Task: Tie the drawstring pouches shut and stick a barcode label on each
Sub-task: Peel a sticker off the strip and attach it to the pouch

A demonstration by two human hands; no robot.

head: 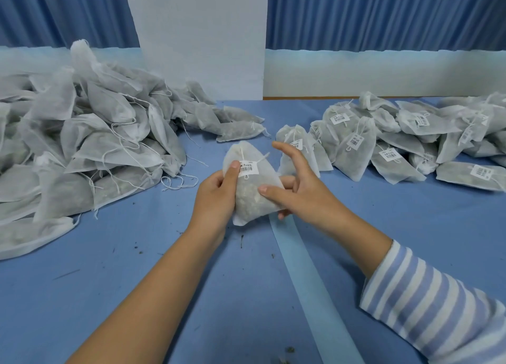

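Observation:
A white mesh drawstring pouch (250, 196), filled with brownish bits, is held upright above the blue table (137, 267) at the centre. A white barcode label (249, 168) sits on its upper front. My left hand (216, 196) grips the pouch's left side, with the thumb pressing beside the label. My right hand (298, 188) holds the pouch's right side between thumb and lower fingers, while its index finger is lifted straight above the pouch.
A big heap of unlabelled pouches (82, 144) with loose strings fills the left. Several labelled pouches (397, 141) lie at the right. A pale blue backing strip (309, 281) runs from the pouch towards the near edge. Small crumbs dot the table.

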